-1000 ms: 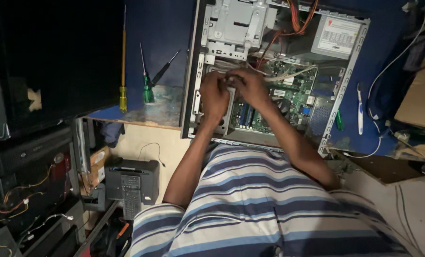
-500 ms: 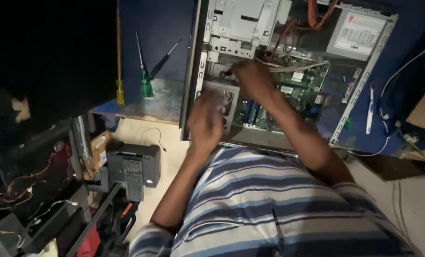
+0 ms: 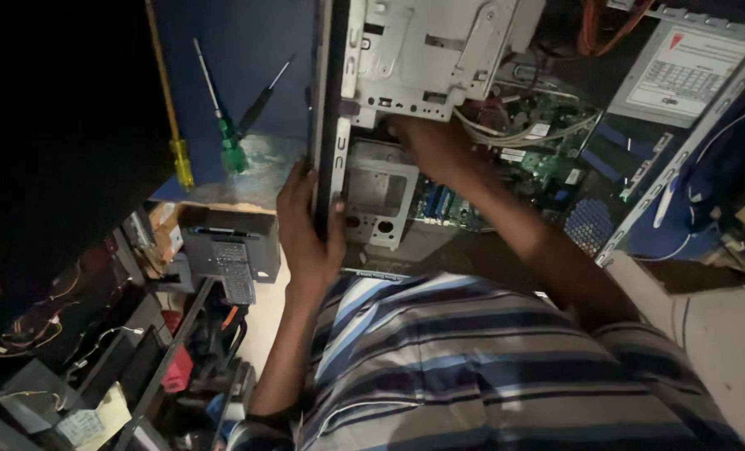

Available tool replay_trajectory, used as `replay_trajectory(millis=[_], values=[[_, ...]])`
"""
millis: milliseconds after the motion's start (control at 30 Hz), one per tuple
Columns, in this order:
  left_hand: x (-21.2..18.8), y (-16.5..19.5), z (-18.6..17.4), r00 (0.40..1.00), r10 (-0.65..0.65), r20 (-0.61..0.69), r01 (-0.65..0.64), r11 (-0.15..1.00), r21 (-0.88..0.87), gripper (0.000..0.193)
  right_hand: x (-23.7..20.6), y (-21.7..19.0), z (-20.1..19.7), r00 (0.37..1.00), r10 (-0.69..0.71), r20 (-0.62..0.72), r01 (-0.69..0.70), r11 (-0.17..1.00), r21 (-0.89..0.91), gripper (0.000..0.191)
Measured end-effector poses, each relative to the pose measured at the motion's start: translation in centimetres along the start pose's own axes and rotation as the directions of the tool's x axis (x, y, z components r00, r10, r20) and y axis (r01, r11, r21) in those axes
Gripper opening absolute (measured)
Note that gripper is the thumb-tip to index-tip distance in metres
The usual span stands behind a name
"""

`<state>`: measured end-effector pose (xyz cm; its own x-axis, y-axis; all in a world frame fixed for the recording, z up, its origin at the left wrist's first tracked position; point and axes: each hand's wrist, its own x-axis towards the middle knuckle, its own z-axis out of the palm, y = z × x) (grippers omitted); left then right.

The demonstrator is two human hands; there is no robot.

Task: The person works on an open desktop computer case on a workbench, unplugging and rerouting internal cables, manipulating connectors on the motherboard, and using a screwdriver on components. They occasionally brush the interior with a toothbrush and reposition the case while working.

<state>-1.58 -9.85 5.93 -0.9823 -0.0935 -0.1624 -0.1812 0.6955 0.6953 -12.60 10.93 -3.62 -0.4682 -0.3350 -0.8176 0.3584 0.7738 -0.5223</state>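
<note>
Computer case (image 3: 329,125) lies open, its edge clasped by left hand (image 3: 307,225) fingers, while right hand (image 3: 426,142) reaches under the drive cage (image 3: 431,50), fingers hidden, grip unclear.

Dim workshop; left side falls into near-black shadow. Blue worktable (image 3: 247,50) with worn patch at its edge. Below it, cluttered shelving (image 3: 151,351) with loose wires, pale floor (image 3: 723,342) at right.
</note>
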Motion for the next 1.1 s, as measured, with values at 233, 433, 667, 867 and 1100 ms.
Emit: replay_trajectory(millis=[233,433,667,867,1100], values=[[-0.1,-0.1,0.2,1.000,0.000,0.003,-0.001,1.000,0.025,0.046,2.1,2.7,1.8,0.854,-0.451,-0.259,0.383,0.883,-0.273,0.023],[0.0,-0.1,0.1,0.998,0.049,-0.036,-0.049,0.999,0.013,0.042,1.9,3.3,1.5,0.847,-0.472,-0.244,0.415,0.875,-0.251,0.027],[0.1,-0.2,0.0,0.998,0.046,-0.043,-0.047,0.999,-0.018,0.039,1.7,3.3,1.7,0.872,-0.444,-0.207,0.351,0.861,-0.369,0.042],[0.2,-0.3,-0.1,0.998,0.044,-0.036,-0.046,0.998,-0.044,0.040,1.2,2.6,1.4,0.890,-0.425,-0.166,0.324,0.845,-0.425,0.052],[0.2,-0.2,-0.2,0.999,0.021,-0.027,-0.022,0.999,-0.044,0.039,0.6,1.4,0.6,0.967,-0.211,-0.141,0.188,0.968,-0.164,0.031]])
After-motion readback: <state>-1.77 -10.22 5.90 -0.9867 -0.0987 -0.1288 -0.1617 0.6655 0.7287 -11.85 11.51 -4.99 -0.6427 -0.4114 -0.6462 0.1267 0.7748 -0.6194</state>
